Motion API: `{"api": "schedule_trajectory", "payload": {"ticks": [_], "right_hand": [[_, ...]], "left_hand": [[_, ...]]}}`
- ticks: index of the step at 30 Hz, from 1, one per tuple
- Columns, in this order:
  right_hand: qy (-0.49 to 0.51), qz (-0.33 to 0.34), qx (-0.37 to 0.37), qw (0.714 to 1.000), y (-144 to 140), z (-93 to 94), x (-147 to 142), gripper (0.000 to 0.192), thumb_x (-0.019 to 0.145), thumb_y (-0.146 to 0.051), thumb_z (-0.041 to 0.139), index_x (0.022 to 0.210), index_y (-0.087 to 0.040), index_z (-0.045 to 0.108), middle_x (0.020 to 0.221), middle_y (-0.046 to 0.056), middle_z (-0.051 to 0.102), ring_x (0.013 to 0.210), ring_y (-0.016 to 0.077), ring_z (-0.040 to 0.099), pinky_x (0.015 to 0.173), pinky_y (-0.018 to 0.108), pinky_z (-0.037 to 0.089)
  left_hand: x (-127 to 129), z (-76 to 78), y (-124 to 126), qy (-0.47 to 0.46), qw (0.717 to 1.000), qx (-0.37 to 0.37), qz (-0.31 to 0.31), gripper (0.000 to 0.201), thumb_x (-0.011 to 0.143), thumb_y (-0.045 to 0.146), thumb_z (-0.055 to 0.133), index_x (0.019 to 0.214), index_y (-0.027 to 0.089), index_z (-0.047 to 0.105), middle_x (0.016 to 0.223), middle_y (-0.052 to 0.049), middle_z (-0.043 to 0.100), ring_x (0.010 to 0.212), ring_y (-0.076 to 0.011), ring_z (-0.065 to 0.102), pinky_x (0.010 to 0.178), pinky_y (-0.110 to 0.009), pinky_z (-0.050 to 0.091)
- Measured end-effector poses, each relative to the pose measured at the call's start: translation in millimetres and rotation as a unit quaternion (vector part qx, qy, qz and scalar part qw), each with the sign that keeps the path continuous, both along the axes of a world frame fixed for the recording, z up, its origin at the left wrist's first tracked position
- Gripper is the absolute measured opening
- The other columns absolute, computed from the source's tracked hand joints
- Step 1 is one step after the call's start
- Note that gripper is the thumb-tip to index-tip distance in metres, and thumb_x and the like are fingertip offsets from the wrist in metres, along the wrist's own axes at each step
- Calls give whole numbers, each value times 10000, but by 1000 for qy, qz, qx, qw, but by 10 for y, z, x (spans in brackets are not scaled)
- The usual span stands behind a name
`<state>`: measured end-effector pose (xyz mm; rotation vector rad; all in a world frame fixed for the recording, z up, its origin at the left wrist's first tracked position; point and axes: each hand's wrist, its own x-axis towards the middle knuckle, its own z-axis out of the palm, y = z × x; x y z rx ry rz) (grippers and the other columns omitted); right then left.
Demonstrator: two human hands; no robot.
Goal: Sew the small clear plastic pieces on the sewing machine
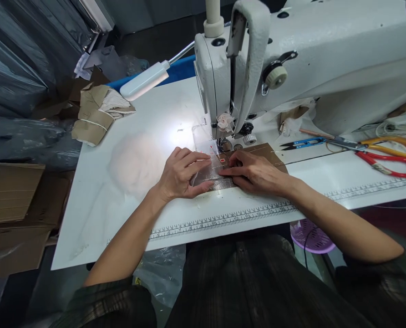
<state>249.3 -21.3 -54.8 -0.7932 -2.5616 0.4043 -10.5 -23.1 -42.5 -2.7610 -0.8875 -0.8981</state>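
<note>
A brown flat piece with a clear mesh strip [220, 175] lies on the white table [128, 214] just in front of the sewing machine's presser foot [227, 145]. My left hand [182, 175] presses on the strip's left end, fingers spread flat. My right hand [254, 173] lies on the brown piece [271, 155], its fingertips pinning the strip near a small red mark. The two hands almost meet at the middle. The white sewing machine [312, 59] rises over the work.
A lamp [144, 79] on a flexible neck shines on the needle area. Blue thread snips [303, 144], orange scissors [390, 142] and red scissors [390, 165] lie at the right. Bundled brown pieces [93, 114] sit at the table's far left. Cardboard [12, 200] stacks left; a purple basket [312, 237] sits below.
</note>
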Motion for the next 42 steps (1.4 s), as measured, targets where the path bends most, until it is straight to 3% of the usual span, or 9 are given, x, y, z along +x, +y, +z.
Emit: {"api": "schedule_trajectory", "payload": {"ticks": [5,11,29,39,42], "right_hand": [[2,-5,-3,1000,-11,8,-5,354,895,-159,503,1143,-228,745,1049,116,611,955,235,578,803,375,526],[-4,-4,-5,1000,-7,21,-3,347,890,-163,517,1143,-231,745,1053,114,610,964,237,579,809,374,528],[-7,-1,19,1000,-9,-10,7,339,922,-192,494,1155,-246,734,1042,108,615,959,229,565,776,354,501],[-6,2,24,1000,-16,-10,2,331,924,-195,512,1167,-251,728,1047,108,603,935,225,562,772,349,481],[-11,4,25,1000,-25,0,-2,335,923,-188,513,1172,-254,727,1050,111,599,936,229,563,763,351,478]], "left_hand": [[40,-56,51,64,997,-43,-6,459,947,547,477,1138,159,630,1158,-111,704,865,-228,607,723,-386,438],[23,-122,46,48,997,-56,-21,410,962,476,519,1155,125,606,1126,-143,686,976,-252,627,799,-418,511],[54,-162,10,10,999,-45,1,139,927,239,580,1014,135,609,975,-119,670,930,-213,629,769,-387,591],[54,-169,-15,12,999,-37,15,176,918,259,591,1051,148,560,968,-109,625,935,-226,612,770,-401,584],[56,-169,0,31,998,-47,18,286,929,302,579,1166,145,549,988,-115,604,907,-223,586,755,-410,573]]}}
